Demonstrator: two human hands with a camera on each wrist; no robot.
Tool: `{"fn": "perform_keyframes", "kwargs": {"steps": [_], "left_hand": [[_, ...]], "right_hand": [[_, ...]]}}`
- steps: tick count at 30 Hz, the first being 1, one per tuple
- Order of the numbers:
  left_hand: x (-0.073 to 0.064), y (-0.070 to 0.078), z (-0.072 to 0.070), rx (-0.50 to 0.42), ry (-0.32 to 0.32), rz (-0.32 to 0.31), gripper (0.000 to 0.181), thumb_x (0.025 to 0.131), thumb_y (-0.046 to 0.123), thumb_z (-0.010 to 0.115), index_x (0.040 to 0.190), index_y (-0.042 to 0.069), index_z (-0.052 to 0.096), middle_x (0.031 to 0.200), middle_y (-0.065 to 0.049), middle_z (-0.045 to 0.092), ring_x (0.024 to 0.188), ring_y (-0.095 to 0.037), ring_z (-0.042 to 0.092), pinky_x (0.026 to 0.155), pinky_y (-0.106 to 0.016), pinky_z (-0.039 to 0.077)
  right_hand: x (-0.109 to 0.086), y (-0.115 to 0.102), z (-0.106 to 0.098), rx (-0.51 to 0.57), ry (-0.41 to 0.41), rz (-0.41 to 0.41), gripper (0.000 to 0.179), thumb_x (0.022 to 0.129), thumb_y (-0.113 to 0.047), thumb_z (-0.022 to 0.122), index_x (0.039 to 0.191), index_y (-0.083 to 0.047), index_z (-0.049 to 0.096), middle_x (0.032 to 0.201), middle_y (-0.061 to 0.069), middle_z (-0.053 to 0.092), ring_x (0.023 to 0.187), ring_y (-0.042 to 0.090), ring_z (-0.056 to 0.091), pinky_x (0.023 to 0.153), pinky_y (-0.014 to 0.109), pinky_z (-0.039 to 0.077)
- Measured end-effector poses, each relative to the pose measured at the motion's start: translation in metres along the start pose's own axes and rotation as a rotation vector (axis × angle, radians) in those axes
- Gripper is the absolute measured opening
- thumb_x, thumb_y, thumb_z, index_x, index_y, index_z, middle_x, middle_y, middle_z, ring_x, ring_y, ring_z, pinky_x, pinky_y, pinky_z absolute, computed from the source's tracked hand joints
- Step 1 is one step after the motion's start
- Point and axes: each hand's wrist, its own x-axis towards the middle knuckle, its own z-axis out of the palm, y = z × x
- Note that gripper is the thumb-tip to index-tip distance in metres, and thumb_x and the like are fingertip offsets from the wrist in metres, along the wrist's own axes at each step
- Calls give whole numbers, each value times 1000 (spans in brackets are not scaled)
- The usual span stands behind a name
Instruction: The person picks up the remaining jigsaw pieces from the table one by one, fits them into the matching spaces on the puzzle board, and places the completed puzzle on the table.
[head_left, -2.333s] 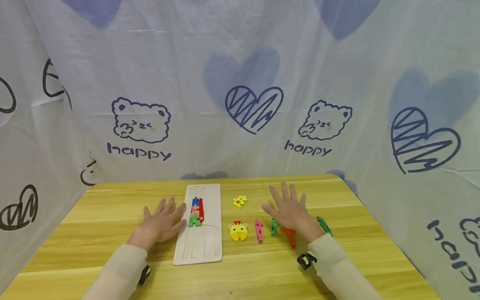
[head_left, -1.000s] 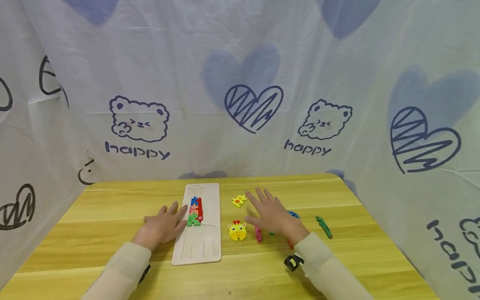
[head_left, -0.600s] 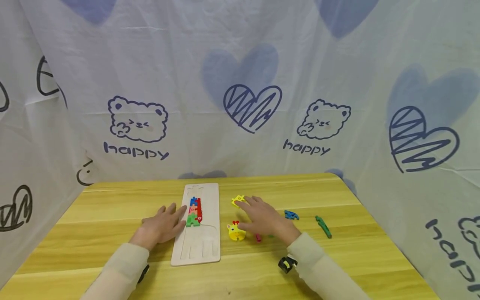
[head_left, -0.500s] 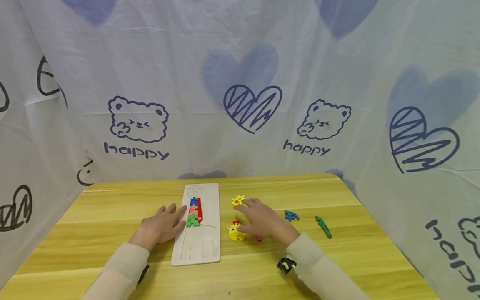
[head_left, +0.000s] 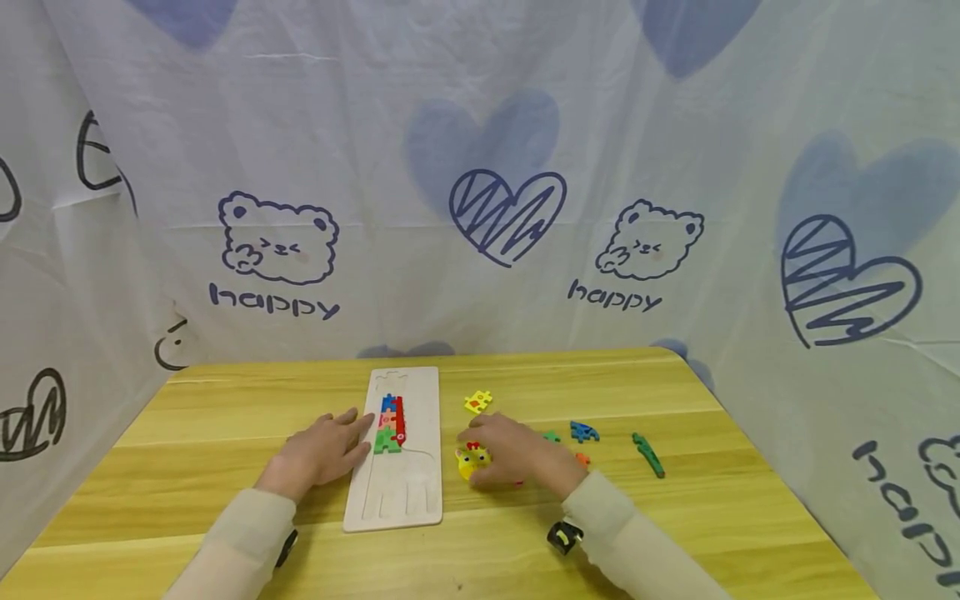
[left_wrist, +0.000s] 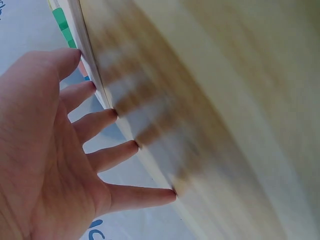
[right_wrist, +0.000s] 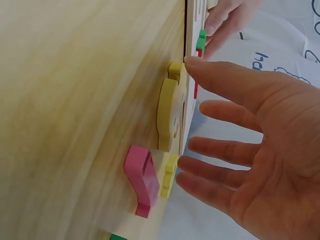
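My right hand hovers over a yellow giraffe-head puzzle piece and covers part of it. In the right wrist view the thumb tip is right by that piece, with the other fingers spread and lightly bent, holding nothing. Fingertips of my left hand rest at the left edge of a pale wooden puzzle board, fingers spread. Several joined pieces, blue, pink, green and red, lie in the board. A pink leg-shaped piece is beside the giraffe head, mostly hidden by the right hand in the head view.
A yellow jigsaw piece lies beyond the giraffe head. To the right are a blue piece, a dark green strip-shaped piece, and partly hidden green and orange pieces. A printed cloth hangs behind the wooden table.
My right hand has moved left and toward me, from above the pieces on the right to the giraffe head. The left hand has stayed almost still at the board.
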Motion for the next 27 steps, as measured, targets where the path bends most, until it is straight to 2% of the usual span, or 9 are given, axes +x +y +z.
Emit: {"fn": "perform_keyframes", "kwargs": {"steps": [7, 19, 27], "left_hand": [[-2, 1, 1, -2, -14, -5, 58, 106, 41, 49, 158, 16, 43, 163, -24, 39, 145, -58, 37, 105, -79, 39], [-4, 3, -2, -18, -57, -24, 61, 108, 43, 43, 162, 15, 35, 167, -24, 29, 151, -56, 27, 104, -87, 30], [-7, 5, -3, -22, -74, -27, 60, 109, 41, 40, 163, 15, 32, 168, -25, 25, 152, -56, 25, 104, -90, 25]], "right_hand": [[2, -1, 5, -49, 3, -41, 44, 89, -30, 82, 129, -15, 71, 130, 4, 69, 118, 20, 64, 104, 36, 55], [6, -1, 4, -58, -17, -19, 42, 90, -29, 81, 129, -17, 71, 125, 3, 69, 108, 15, 63, 98, 32, 56], [8, -1, 5, -37, -28, -24, 43, 90, -27, 81, 130, -16, 71, 126, 5, 69, 108, 16, 63, 98, 32, 56]]}}
